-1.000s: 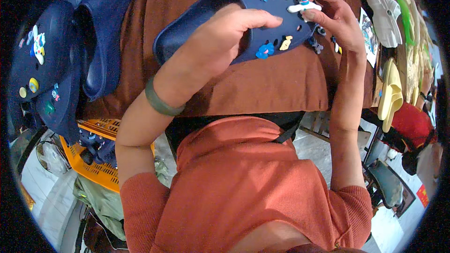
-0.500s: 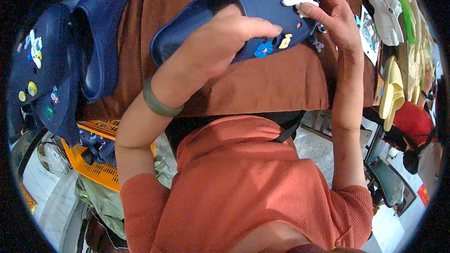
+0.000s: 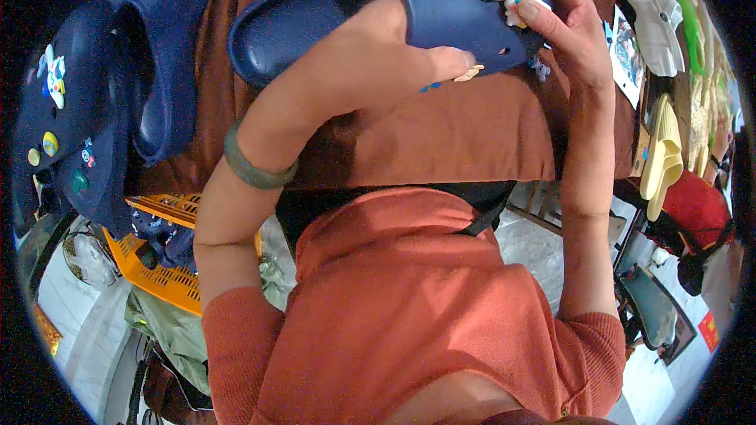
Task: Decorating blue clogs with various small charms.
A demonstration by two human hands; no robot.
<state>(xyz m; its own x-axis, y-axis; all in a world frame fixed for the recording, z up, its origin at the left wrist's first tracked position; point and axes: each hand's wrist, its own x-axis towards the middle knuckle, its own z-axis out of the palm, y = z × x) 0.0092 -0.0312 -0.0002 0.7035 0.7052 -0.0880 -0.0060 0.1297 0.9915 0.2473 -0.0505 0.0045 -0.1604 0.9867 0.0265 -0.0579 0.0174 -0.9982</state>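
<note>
Both hands' fingers (image 3: 441, 59) grip 1 navy clog (image 3: 409, 8) (charms on top) above the brown cloth (image 3: 441, 130), 2 more clogs (image 3: 118, 86) at left.

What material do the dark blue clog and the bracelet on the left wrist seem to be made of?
The dark blue clog looks like moulded foam or soft rubber: matte, smooth, thick-walled, with round holes. The bracelet looks like green stone, perhaps jade or glass: a rigid, mottled band with a dull sheen.

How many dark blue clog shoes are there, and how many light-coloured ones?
Dark blue clogs: 3 (one held in both hands, two lying on the left)
Grey clog, top right: 1
Pale yellow clog, right: 1
Total: 5
</note>
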